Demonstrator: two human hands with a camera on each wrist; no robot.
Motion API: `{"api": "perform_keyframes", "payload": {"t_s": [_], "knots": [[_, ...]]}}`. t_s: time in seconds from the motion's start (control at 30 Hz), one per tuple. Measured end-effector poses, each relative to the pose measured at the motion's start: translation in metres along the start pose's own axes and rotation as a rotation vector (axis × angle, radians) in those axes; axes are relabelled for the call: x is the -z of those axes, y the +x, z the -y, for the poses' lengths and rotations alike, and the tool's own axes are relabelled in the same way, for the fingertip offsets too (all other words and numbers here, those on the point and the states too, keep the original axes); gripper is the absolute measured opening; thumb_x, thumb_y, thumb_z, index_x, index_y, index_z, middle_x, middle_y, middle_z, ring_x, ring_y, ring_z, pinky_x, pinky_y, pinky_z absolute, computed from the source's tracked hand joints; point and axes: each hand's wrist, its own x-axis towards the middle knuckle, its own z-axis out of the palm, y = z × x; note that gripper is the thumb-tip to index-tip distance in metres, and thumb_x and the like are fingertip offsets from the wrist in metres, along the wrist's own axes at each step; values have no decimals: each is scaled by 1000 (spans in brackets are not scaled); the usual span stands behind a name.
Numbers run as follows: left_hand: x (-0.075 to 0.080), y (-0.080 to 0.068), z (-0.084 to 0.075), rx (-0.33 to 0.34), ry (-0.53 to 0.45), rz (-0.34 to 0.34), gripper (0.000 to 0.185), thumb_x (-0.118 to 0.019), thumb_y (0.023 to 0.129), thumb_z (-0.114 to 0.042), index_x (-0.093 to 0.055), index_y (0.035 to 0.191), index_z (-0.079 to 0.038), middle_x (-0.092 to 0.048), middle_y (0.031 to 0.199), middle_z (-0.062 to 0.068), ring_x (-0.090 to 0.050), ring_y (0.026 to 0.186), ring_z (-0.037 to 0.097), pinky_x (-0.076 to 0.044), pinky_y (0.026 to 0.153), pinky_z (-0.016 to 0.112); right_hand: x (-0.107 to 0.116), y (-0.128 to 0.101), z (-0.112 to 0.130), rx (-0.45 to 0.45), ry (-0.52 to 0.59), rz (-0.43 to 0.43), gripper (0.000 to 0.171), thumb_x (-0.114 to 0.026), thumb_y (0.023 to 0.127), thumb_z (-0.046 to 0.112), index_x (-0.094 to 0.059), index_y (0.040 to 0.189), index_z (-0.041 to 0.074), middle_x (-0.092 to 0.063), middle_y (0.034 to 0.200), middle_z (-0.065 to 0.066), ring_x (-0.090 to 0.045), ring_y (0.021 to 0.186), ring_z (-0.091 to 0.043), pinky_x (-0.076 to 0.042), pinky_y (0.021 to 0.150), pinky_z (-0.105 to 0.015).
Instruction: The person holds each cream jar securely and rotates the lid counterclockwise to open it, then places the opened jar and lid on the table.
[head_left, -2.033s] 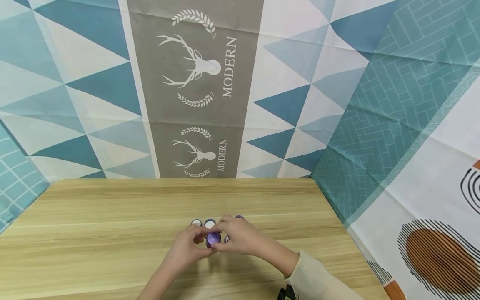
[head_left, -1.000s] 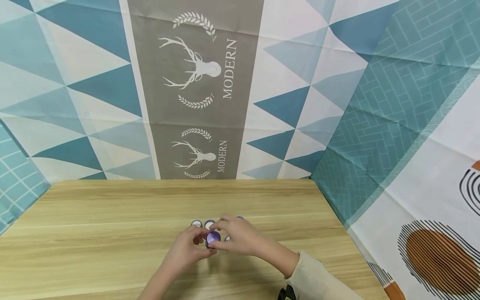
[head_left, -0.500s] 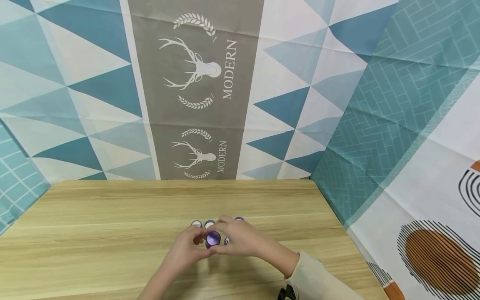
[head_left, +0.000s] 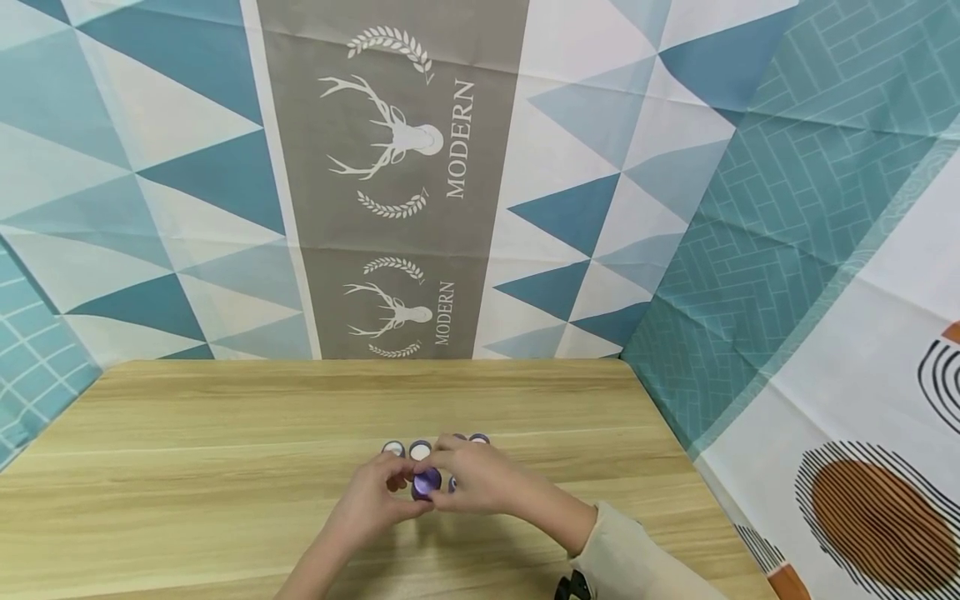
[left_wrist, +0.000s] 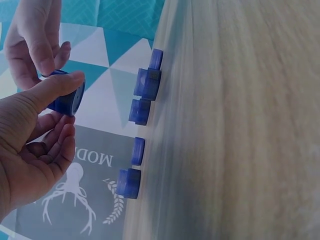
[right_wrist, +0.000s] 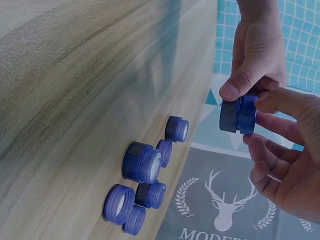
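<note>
A person holds a small round purple plastic jar with its lid (head_left: 427, 481) up off the light wooden table (head_left: 187, 483), between both hands. The left hand (head_left: 372, 498) pinches one side of it with thumb and curled fingers. The right hand (head_left: 480, 477) pinches the other side the same way, thumb on top.

Just behind the hands, more small purple jars and lids (right_wrist: 142, 162) sit close together on the table. Two open ones (head_left: 420, 451) show white insides.

A cloth with blue triangles and white deer heads (head_left: 390, 133) hangs behind the table.
</note>
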Motion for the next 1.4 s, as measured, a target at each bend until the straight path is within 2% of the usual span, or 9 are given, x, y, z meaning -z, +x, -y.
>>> {"api": "perform_keyframes", "payload": {"t_s": [0.23, 0.37, 0.57, 0.7, 0.83, 1.0, 1.17, 1.3, 1.4], "knots": [[0, 0, 0, -7, -16, 0, 40, -85, 61, -23, -71, 98, -13, -56, 81, -8, -55, 79, 12, -51, 71, 23, 1, 0, 2, -49, 18, -10, 38, -64, 85, 41, -64, 119, 23, -60, 104, 5, -53, 82, 0, -44, 70, -11], [0, 0, -1, -1, -3, -2, 35, -85, 62, -24, -71, 92, -16, -55, 79, -7, -52, 77, 12, -49, 68, 22, 0, 1, 2, -53, 15, -15, 37, -67, 84, 37, -65, 117, 22, -61, 101, 6, -51, 80, 3, -43, 69, -10], [0, -2, -1, -7, -2, 0, 33, -86, 61, -24, -69, 88, -16, -54, 79, -4, -51, 76, 14, -47, 67, 21, 1, -1, 2, -1, -7, 10, 39, -68, 83, 30, -63, 120, 23, -59, 108, 4, -52, 86, 0, -44, 70, -10], [0, -2, -1, -5, -4, -3, 36, -85, 62, -23, -70, 93, -12, -54, 79, -3, -51, 75, 12, -48, 67, 21, 1, -2, 3, -3, -6, 1, 40, -65, 84, 38, -60, 122, 24, -58, 112, 3, -56, 91, -3, -46, 73, -13], [0, -2, 0, -9, -16, -8, 34, -85, 62, -20, -70, 92, -11, -54, 78, -4, -51, 75, 10, -49, 68, 23, 1, -1, 4, -44, 26, -35, 39, -63, 85, 45, -63, 117, 23, -60, 107, 2, -57, 84, -4, -46, 70, -13], [-1, -1, 0, -5, -22, -10, 32, -85, 61, -20, -69, 88, -14, -54, 78, -3, -50, 74, 10, -49, 68, 24, 1, 0, 3, -50, 12, -36, 34, -67, 84, 38, -67, 114, 21, -62, 98, 5, -53, 79, 1, -42, 66, -9], [-1, -2, 0, 1, -26, -6, 31, -85, 61, -20, -69, 87, -14, -54, 78, -2, -51, 75, 13, -49, 68, 24, 1, 0, 3, -11, 6, 5, 37, -67, 83, 31, -64, 119, 22, -60, 105, 5, -54, 83, -2, -42, 66, -9], [0, -2, -1, 7, -22, 2, 34, -85, 62, -20, -69, 91, -11, -55, 79, -2, -51, 76, 13, -49, 68, 23, 2, -1, 4, -10, 12, 11, 41, -66, 84, 37, -60, 122, 24, -59, 111, 4, -55, 86, -3, -45, 69, -12], [2, -2, -2, 14, -25, 8, 36, -84, 63, -20, -69, 94, -11, -54, 81, -3, -50, 77, 11, -49, 69, 23, 2, 0, 5, -37, 10, -18, 43, -64, 84, 45, -60, 122, 24, -59, 112, 3, -57, 89, -3, -47, 73, -15]]}}
